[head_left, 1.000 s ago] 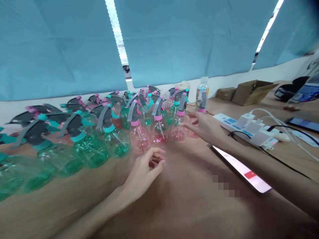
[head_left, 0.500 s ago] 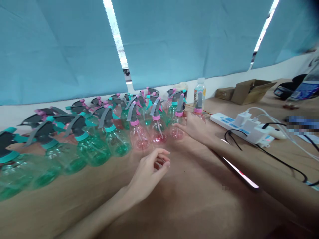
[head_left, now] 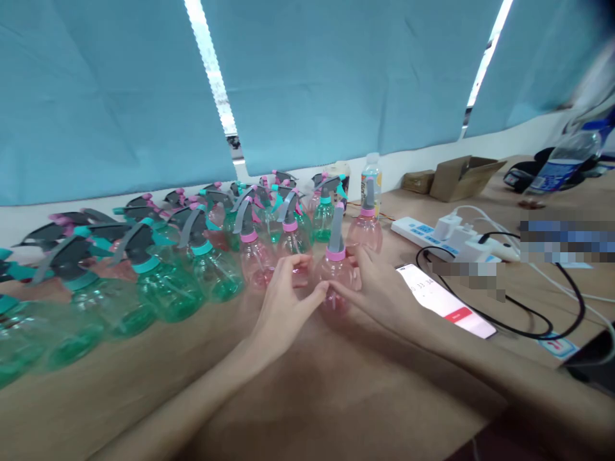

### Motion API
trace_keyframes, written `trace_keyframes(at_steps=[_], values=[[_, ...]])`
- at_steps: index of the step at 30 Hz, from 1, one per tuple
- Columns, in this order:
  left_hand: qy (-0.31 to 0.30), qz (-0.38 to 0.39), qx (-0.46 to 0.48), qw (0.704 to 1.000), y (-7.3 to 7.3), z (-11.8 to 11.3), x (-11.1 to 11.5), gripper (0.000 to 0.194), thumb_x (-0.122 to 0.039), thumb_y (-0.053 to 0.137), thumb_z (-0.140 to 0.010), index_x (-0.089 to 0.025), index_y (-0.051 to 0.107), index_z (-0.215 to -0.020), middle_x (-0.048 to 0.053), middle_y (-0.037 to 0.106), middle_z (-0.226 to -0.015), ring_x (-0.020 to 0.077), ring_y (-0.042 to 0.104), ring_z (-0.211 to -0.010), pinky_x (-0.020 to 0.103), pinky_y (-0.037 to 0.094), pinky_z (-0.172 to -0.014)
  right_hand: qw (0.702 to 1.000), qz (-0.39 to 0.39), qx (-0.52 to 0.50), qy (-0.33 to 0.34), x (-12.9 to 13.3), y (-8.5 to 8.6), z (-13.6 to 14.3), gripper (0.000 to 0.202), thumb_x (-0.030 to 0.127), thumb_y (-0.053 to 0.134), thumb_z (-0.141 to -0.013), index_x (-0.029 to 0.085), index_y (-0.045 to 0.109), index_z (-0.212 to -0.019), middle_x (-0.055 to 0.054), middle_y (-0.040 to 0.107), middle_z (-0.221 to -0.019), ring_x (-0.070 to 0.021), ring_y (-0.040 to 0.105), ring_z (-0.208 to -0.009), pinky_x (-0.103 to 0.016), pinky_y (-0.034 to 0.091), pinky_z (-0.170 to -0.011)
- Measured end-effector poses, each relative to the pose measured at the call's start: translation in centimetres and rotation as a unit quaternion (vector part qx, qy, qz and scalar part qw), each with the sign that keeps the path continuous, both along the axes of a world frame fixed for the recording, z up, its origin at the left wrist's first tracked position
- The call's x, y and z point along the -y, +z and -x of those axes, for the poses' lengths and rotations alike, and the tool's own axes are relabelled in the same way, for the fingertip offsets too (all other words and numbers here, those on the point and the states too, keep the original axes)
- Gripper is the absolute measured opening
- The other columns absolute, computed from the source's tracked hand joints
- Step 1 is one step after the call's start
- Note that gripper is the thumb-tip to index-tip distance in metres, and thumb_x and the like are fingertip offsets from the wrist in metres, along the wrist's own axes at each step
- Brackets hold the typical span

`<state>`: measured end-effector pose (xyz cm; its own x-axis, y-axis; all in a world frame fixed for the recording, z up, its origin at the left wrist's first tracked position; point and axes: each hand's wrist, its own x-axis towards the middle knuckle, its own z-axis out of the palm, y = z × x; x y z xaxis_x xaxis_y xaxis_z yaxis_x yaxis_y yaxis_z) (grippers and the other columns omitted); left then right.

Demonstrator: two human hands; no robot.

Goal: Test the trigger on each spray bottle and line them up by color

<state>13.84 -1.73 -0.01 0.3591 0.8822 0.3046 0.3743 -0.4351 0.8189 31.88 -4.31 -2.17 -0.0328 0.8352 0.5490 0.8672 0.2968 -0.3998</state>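
A pink spray bottle (head_left: 335, 276) with a grey trigger head and pink collar stands upright, nearest me among the pink ones. My right hand (head_left: 379, 288) grips its right side, thumb across the front and fingers partly hidden behind. From the left comes my left hand (head_left: 284, 301), fingers curved and spread from the thumb. Its thumb tip meets or nearly meets the bottle's lower left side. Just behind my left fingers are two more pink spray bottles (head_left: 258, 259). Another pink spray bottle (head_left: 365, 229) stands behind my right hand.
Several green spray bottles (head_left: 168, 288) crowd the table's left side. To the right lie a lit phone (head_left: 444, 301), a white power strip (head_left: 418, 232) with chargers, and loose black cables. A drink bottle (head_left: 371, 168) and open cardboard box (head_left: 461, 179) stand farther back.
My right hand has drawn the pink bottle toward me, out of the row. My left hand has moved right, up to that bottle. The phone screen has come into fuller view.
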Motion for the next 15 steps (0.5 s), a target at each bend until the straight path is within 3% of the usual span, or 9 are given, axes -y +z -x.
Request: trace_keyframes(at_steps=[4, 7, 11, 15], values=[[-0.023, -0.025, -0.003, 0.999, 0.8, -0.3, 0.6, 0.052, -0.033, 0.067, -0.081, -0.022, 0.044, -0.127, 0.01, 0.054, -0.131, 0.0252, 0.056, -0.116, 0.043, 0.047, -0.098, 0.997, 0.039, -0.021, 0.057, 1.9, 0.8, 1.5, 0.023, 0.037, 0.054, -0.088, 0.019, 0.05, -0.101, -0.012, 0.063, -0.103, -0.028, 0.062, -0.092, -0.041, 0.05, -0.072], [-0.029, -0.048, -0.001, 0.998, 1.7, -0.1, 1.1, 0.054, -0.03, 0.067, -0.08, -0.02, 0.045, -0.128, 0.009, 0.056, -0.128, 0.0251, 0.054, -0.117, 0.044, 0.044, -0.1, 0.995, 0.043, -0.012, 0.087, 2.7, 1.6, 2.8, 0.018, 0.031, 0.054, -0.087, 0.018, 0.051, -0.099, -0.011, 0.063, -0.1, -0.0276, 0.061, -0.093, -0.041, 0.05, -0.074], [0.006, -0.037, -0.002, 0.999, 2.3, 0.8, 1.2, 0.049, -0.031, 0.066, -0.079, -0.02, 0.048, -0.124, 0.007, 0.062, -0.115, 0.024, 0.06, -0.102, 0.042, 0.048, -0.091, 0.995, 0.038, 0.024, 0.091, 3.2, 1.7, 4.7, 0.027, 0.046, 0.055, -0.088, 0.02, 0.052, -0.093, -0.01, 0.063, -0.096, -0.0292, 0.061, -0.09, -0.041, 0.051, -0.067], [0.017, -0.044, 0.025, 0.999, 2.5, 2.6, 1.0, 0.044, -0.033, 0.064, -0.083, -0.022, 0.049, -0.123, 0.004, 0.064, -0.109, 0.0213, 0.063, -0.096, 0.038, 0.049, -0.088, 0.992, 0.041, -0.004, 0.12, 3.2, 1.1, 6.8, 0.049, 0.06, 0.057, -0.085, 0.017, 0.052, -0.107, -0.012, 0.063, -0.104, -0.0302, 0.06, -0.096, -0.045, 0.053, -0.073]])
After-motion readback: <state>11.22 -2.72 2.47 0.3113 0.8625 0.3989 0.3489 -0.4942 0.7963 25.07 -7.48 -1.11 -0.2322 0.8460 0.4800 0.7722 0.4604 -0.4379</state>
